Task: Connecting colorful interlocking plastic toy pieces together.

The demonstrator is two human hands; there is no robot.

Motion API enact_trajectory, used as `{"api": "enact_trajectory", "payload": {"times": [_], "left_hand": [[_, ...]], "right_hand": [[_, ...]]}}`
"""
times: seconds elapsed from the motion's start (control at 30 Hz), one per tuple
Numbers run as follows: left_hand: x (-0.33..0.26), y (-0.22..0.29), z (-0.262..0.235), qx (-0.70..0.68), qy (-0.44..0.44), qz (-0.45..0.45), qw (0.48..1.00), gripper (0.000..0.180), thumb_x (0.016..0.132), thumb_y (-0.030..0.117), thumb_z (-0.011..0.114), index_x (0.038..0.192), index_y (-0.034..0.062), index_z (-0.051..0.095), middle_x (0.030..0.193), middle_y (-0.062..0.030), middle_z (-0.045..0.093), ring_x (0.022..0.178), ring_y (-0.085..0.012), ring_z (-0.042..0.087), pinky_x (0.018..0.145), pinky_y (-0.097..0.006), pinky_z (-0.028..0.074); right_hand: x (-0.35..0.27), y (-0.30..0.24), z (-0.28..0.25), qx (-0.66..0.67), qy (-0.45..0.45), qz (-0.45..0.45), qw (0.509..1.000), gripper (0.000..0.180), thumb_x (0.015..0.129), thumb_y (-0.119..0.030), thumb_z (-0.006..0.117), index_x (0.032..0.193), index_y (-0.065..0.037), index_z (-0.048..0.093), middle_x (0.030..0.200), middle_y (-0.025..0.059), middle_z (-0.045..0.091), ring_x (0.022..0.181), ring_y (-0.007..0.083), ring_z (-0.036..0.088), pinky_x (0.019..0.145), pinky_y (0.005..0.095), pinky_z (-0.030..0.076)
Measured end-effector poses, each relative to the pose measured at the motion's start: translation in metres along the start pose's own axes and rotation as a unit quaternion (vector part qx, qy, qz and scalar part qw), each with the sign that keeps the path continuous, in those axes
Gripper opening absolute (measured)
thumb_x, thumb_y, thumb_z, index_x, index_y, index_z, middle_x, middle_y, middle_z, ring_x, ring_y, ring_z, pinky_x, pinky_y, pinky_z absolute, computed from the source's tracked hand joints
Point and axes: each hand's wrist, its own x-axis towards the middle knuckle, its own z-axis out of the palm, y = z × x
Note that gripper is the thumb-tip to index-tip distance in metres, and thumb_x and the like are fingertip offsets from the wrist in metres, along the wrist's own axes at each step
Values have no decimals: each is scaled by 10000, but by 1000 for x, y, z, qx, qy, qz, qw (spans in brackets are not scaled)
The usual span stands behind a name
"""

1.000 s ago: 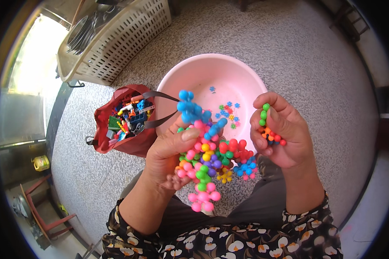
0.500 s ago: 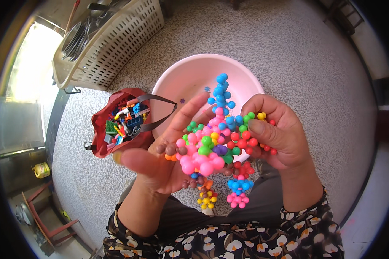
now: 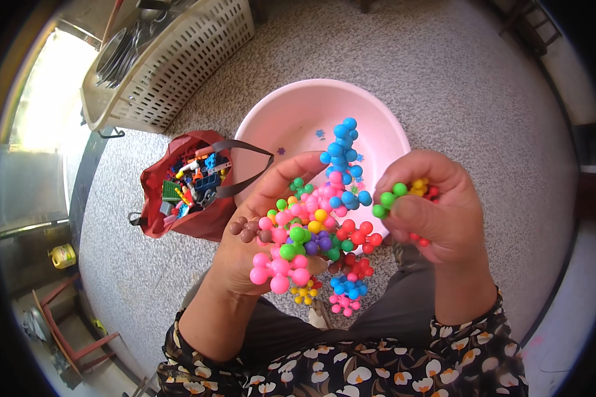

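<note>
My left hand (image 3: 245, 255) supports a many-coloured figure (image 3: 314, 215) built from plastic ball-tipped connector pieces. A stack of blue pieces (image 3: 342, 151) rises at its far end, and pink, green, purple, brown and red pieces make up the middle. Two short legs of pieces hang toward me, one ending in yellow, the other in blue and pink. My right hand (image 3: 437, 212) pinches a small cluster (image 3: 394, 197) of green, yellow and red pieces between thumb and fingers, with a gap between it and the figure. Part of the cluster is hidden inside the hand.
A pink basin (image 3: 265, 112) with a few small pieces inside stands on the speckled floor beyond my hands. Left of it sits a red bag (image 3: 153, 192) full of toy bricks. A cream slotted basket (image 3: 179, 73) holds kitchenware. A reddish chair frame (image 3: 63, 331) stands lower left.
My right hand has drawn away to the right with the green, yellow and red cluster, which is now apart from the figure. The figure has tilted and shifted slightly left in my left hand.
</note>
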Motion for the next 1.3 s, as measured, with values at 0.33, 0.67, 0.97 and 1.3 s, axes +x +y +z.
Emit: {"api": "enact_trajectory", "payload": {"times": [0.33, 0.67, 0.97, 1.3], "left_hand": [[1, 6, 1, 43, -12, -56, 997, 608, 740, 89, 663, 1263, -21, 373, 1214, -160, 492, 1050, -238, 557, 853, -356, 513], [3, 4, 4, -5, 42, -103, 994, 666, 680, 165, 739, 1233, -10, 413, 1154, -104, 522, 1051, -199, 541, 814, -310, 506], [1, 12, 6, 60, 74, -127, 987, 753, 545, -28, 755, 1225, 8, 433, 1160, -87, 522, 1052, -189, 541, 901, -321, 461], [2, 13, 12, 82, 80, -112, 987, 724, 594, 19, 730, 1237, -3, 399, 1050, -123, 559, 854, -194, 614, 671, -305, 554]], "right_hand": [[-3, -6, 0, -183, -8, -179, 967, 245, 751, -192, 713, 850, 5, 606, 805, 114, 634, 683, 134, 594, 634, 231, 466], [-3, -11, -3, -364, -28, -223, 904, 187, 706, -128, 720, 805, 10, 641, 734, 122, 641, 642, 160, 604, 586, 241, 465], [-6, -13, -4, -328, -8, -177, 928, 197, 743, -134, 713, 842, 11, 624, 781, 102, 645, 651, 110, 598, 605, 219, 463], [-3, -18, -10, -328, -22, -237, 914, 125, 728, -47, 682, 833, 10, 647, 779, 120, 662, 684, 182, 652, 632, 268, 511]]}}
